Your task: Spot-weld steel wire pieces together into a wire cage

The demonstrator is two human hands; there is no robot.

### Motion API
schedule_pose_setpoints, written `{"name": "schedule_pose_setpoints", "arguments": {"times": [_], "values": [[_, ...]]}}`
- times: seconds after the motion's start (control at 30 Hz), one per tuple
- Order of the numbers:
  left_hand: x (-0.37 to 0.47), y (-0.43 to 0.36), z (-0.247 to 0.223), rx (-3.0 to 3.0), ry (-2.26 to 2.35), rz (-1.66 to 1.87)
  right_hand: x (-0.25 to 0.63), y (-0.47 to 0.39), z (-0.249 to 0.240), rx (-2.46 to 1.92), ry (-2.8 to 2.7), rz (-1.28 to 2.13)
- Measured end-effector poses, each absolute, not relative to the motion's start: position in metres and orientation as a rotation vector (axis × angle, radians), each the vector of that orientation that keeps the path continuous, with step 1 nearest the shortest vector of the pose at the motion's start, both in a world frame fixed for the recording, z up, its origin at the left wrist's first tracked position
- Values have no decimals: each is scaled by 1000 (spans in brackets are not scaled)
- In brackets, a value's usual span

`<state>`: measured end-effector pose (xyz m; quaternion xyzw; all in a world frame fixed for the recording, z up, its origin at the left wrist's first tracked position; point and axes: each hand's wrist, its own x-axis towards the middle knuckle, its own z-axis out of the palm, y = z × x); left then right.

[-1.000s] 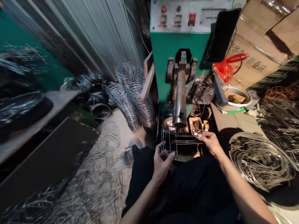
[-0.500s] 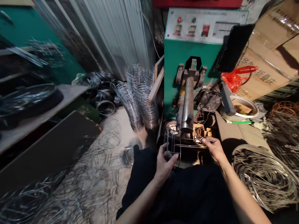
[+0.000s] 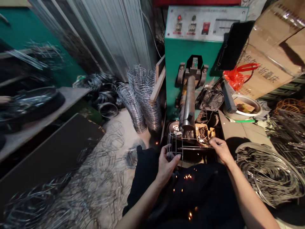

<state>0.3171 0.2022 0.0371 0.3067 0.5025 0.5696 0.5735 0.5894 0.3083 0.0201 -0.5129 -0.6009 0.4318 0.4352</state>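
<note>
My left hand is closed round the lower left part of a wire frame, its thumb and fingers on the wires. The thumb and fingers of my right hand pinch the right end of thin metal rods that run across from the frame. Just above the rods is the cylindrical metal arm of a green machine. The frame's top edge is by the arm's tip; whether they touch is hard to tell. Orange sparks show over the dark clothing on my lap.
Stacks of wire rings stand left of the machine, beside a wooden bar. Loose wire pieces cover the floor. A coiled wire pile lies at right, below a white bowl. Part of another person's hand shows at far left.
Bright sparks have appeared below the machine's arm and over my lap. A hand has come into view at the far left. My hands keep nearly the same hold; the view has shifted slightly.
</note>
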Motion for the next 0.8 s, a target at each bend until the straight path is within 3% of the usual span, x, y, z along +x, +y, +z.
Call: {"name": "schedule_pose_setpoints", "arguments": {"times": [0.17, 0.27, 0.4, 0.57, 0.7, 0.8], "values": [[266, 159, 73, 602, 920, 1105, 609, 269, 39, -1368, -1805, 1408], [233, 154, 88, 595, 814, 1181, 599, 254, 36, -1437, -1710, 1687], [227, 143, 53, 490, 837, 1147, 585, 246, 11, -1406, -1737, 1922], [252, 100, -9, 440, 976, 921, 590, 245, -12, -1382, -2059, 1749], [261, 107, -2, 513, 1063, 997, 594, 259, 1, -1331, -2149, 1506], [267, 138, 16, 574, 1086, 1100, 591, 273, 21, -1240, -1947, 1517]]}}
